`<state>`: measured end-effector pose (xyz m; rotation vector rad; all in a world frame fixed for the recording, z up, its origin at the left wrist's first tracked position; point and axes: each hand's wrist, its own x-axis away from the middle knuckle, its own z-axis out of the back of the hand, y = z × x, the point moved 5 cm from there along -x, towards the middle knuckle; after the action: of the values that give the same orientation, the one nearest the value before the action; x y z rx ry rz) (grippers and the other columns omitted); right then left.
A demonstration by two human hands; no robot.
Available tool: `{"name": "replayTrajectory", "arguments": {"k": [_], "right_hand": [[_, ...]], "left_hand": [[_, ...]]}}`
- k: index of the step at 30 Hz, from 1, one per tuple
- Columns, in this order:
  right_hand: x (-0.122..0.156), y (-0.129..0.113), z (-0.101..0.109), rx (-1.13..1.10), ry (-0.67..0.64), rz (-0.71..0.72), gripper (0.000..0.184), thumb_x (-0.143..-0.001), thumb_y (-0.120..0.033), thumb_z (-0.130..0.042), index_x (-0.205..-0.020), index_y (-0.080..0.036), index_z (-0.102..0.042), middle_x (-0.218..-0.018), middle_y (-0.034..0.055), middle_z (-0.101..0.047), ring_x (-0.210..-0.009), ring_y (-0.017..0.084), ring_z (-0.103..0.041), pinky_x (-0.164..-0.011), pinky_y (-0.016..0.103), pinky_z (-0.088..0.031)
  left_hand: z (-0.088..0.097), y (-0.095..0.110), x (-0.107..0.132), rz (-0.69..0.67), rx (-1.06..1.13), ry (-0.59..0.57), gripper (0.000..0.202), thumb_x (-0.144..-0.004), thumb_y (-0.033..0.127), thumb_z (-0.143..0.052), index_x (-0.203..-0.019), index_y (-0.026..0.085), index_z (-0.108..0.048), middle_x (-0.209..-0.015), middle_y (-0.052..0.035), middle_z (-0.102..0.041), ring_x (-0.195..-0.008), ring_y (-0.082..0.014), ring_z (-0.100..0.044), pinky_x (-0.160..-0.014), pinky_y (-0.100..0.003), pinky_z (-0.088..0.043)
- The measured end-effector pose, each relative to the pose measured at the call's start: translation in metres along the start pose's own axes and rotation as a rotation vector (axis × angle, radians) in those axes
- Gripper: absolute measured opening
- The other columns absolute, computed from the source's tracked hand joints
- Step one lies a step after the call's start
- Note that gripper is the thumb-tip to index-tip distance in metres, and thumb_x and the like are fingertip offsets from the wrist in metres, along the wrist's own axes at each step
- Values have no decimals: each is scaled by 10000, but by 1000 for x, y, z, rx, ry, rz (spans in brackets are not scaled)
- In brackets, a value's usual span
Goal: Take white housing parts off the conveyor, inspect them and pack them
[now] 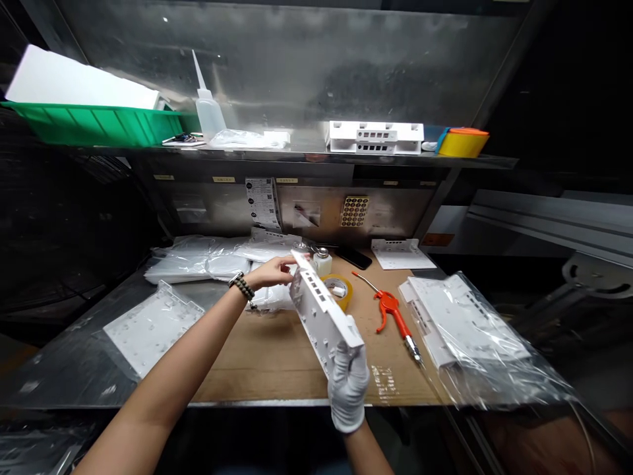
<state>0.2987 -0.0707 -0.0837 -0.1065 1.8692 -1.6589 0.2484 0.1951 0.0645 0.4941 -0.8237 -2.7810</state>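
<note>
A white plastic panel (319, 316) with a row of square port cut-outs along its edge is held tilted above the table. My right hand (348, 386), in a white glove, grips its near end, with the thumb on the side facing me. At the panel's far end is my bare left hand (274, 272), wearing dark beaded bracelets, its fingers closed about the corner; the fingertips are partly hidden behind the panel. Just behind the panel lie a roll of yellow tape (345, 287) and a small white pump bottle (323, 262).
An orange air blow gun (389, 309) with a hose lies to the right, beside bagged white panels (465, 323). Another panel (153, 323) lies at left, near stacked plastic bags (198, 258). Behind are a black phone (354, 257) and a shelf (301, 157) holding a green basket (93, 125).
</note>
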Motion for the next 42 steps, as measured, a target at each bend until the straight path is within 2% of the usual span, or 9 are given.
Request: {"name": "replayTrajectory", "arguments": {"k": [6,10,17,21,28,31,34,38,42], "right_hand": [[-6,-9,-3,5,53,17,632,-1011,-608,-509,-1456,-167,-587,-1413,187,-648,-1287,322,-648,-1048,454,-563],[-22,-18,15,-53,194,-212,640,-985,-606,-549,-1430,-148,-600,-1390,167,-668,-1276,297,-650,-1037,382,-563],[-38,-25,39,-438,182,-405,658,-975,-564,-584,-1538,-245,-461,-1366,97,-692,-1154,254,-719,-933,359,-620],[-24,-20,30,-446,99,-384,650,-910,-525,-681,-1457,-205,-538,-1457,127,-629,-1272,297,-655,-1046,413,-568],[-24,-52,64,-652,309,-433,630,-879,-520,-716,-1442,-263,-598,-1317,77,-724,-1160,289,-717,-1011,455,-585],[-26,-69,90,-595,445,-411,660,-885,-529,-711,-1485,-293,-570,-1294,63,-737,-1131,270,-731,-956,429,-618],[-16,-65,97,-472,539,-395,675,-877,-515,-723,-1488,-272,-570,-1293,73,-737,-1164,277,-718,-918,393,-635],[0,-49,82,-316,420,-236,672,-935,-469,-669,-1555,-280,-490,-1523,91,-575,-1351,316,-605,-1066,487,-570],[6,-47,92,-172,207,55,581,-939,-365,-677,-1501,-433,-550,-1567,-42,-501,-1506,326,-422,-1158,643,-483]], "left_hand": [[5,30,9,-83,-86,265,546,-806,134,-477,-1277,202,-745,-1394,-82,-686,-1119,-265,-697,-875,-369,-598],[-26,62,33,-163,-216,226,534,-827,94,-541,-1279,290,-746,-1374,-12,-701,-1045,-283,-723,-972,-456,-567],[-90,94,73,-74,-300,33,1101,-698,-3,-494,-1676,336,-121,-1716,-57,-241,-921,-273,-758,-781,-391,-630],[-115,131,77,-128,-107,106,1142,-694,-8,-477,-1677,333,-5,-1739,-85,-146,-1195,-311,-692,-889,-385,-629],[-103,178,88,-214,-241,328,724,-809,-11,-457,-1457,292,-563,-1719,-84,-249,-888,-182,-760,-742,-330,-642],[-107,168,90,-56,-501,248,529,-848,4,-458,-1266,224,-697,-1734,-66,-169,-789,-213,-760,-572,-349,-613],[-122,160,87,50,-585,157,756,-797,-42,-422,-1514,192,-481,-1729,-101,-152,-752,-213,-747,-515,-342,-588],[-137,185,78,-98,-292,255,1039,-743,-28,-431,-1662,155,18,-1713,-200,-156,-943,-215,-751,-769,-348,-645],[-145,230,77,-359,-130,213,888,-794,26,-435,-1638,174,-199,-1682,-127,-310,-1006,-229,-760,-818,-367,-667]]}}
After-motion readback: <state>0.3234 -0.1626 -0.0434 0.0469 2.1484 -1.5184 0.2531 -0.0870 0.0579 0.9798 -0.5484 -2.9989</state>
